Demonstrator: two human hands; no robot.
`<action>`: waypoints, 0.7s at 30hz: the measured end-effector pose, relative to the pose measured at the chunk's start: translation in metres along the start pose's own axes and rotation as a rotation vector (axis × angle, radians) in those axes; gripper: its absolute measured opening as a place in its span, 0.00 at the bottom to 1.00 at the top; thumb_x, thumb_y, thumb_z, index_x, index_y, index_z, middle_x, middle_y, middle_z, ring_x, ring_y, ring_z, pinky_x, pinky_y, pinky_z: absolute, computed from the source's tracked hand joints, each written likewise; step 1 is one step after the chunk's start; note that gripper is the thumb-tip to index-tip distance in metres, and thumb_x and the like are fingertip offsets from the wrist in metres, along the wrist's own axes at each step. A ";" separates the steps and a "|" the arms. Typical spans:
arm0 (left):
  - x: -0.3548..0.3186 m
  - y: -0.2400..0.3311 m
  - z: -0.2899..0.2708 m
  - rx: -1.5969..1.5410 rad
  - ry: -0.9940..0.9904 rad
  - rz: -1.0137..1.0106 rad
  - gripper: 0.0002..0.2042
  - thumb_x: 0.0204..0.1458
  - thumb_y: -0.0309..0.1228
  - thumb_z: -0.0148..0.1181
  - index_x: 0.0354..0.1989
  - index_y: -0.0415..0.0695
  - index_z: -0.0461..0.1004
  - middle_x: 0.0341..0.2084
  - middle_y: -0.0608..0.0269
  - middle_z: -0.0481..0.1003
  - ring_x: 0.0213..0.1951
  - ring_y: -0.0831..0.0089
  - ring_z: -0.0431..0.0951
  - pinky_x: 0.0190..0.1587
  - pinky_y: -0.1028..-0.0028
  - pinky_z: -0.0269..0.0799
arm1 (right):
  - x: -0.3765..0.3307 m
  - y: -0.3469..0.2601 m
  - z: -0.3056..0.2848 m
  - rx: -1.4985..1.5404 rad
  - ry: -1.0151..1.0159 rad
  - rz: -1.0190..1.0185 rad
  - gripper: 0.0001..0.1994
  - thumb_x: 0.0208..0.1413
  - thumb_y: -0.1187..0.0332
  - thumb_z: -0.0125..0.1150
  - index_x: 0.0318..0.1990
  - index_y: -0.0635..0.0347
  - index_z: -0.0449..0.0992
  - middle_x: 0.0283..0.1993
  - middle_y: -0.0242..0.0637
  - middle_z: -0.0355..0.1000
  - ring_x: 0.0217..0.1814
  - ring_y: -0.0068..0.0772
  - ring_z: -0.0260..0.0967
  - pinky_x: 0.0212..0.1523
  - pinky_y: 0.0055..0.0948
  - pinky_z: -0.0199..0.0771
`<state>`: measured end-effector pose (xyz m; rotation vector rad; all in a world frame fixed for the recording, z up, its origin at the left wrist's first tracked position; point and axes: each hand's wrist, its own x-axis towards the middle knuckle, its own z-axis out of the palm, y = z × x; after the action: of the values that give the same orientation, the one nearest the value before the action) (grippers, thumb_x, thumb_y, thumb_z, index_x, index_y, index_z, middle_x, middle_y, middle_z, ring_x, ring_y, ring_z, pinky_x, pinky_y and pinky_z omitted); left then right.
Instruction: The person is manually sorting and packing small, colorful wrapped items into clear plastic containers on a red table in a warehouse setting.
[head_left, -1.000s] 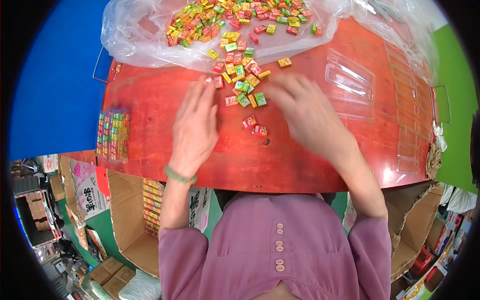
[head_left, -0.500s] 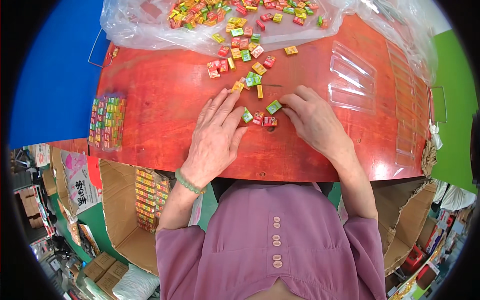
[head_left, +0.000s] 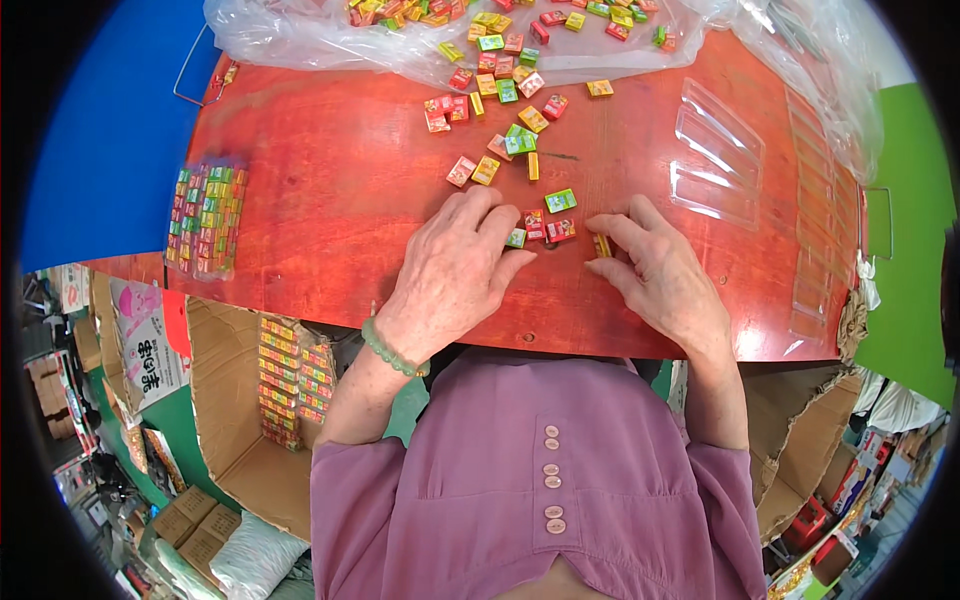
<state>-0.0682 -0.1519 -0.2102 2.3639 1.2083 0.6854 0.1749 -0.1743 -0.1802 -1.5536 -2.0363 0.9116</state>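
Note:
My left hand [head_left: 455,260], with a green bead bracelet at its wrist, rests on the red table with curled fingers. A small green box [head_left: 516,238], partly covered, sits between its index finger and thumb. Opposite it, my right hand [head_left: 660,270] pinches a small yellow box [head_left: 601,245] between thumb and fingertips. Two red boxes, one upright [head_left: 534,224] and one slanted [head_left: 561,231], lie between the hands. Just beyond them lies a loose green box [head_left: 561,201]. Farther off, a yellow box [head_left: 486,170] and a pinkish-red box [head_left: 461,171] lie side by side.
More coloured boxes spill from a clear plastic bag [head_left: 300,45] at the far edge. A filled tray of boxes [head_left: 205,220] lies at the left. Clear plastic trays [head_left: 715,160] lie at the right. Below the table's left side, a cardboard box [head_left: 235,400] holds packed boxes.
My right hand has let go of the green box and now holds a yellow one. My left hand has drawn back from the farther yellow box, uncovering a pinkish-red one. The view has shifted slightly.

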 end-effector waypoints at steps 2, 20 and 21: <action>0.006 0.006 0.003 -0.031 0.075 0.022 0.16 0.51 0.28 0.70 0.46 0.38 0.75 0.42 0.56 0.71 0.43 0.56 0.76 0.44 0.59 0.76 | -0.002 0.000 -0.001 -0.109 -0.009 0.000 0.16 0.57 0.73 0.70 0.51 0.65 0.78 0.44 0.45 0.71 0.43 0.46 0.75 0.43 0.40 0.76; -0.033 0.024 0.011 0.000 0.166 -0.112 0.19 0.51 0.26 0.71 0.51 0.35 0.77 0.39 0.53 0.75 0.40 0.54 0.78 0.41 0.59 0.77 | -0.024 -0.001 0.007 -0.299 0.089 -0.053 0.18 0.53 0.71 0.73 0.50 0.66 0.78 0.46 0.45 0.71 0.47 0.49 0.73 0.45 0.43 0.76; -0.036 0.023 0.010 0.000 0.165 -0.117 0.19 0.51 0.26 0.71 0.51 0.35 0.77 0.39 0.53 0.75 0.40 0.54 0.78 0.41 0.59 0.77 | -0.028 0.000 0.006 -0.298 0.084 -0.054 0.18 0.53 0.71 0.73 0.50 0.66 0.78 0.46 0.45 0.71 0.47 0.49 0.73 0.45 0.43 0.76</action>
<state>-0.0659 -0.1952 -0.2147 2.2518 1.4035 0.8540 0.1787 -0.2021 -0.1833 -1.6455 -2.2180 0.5308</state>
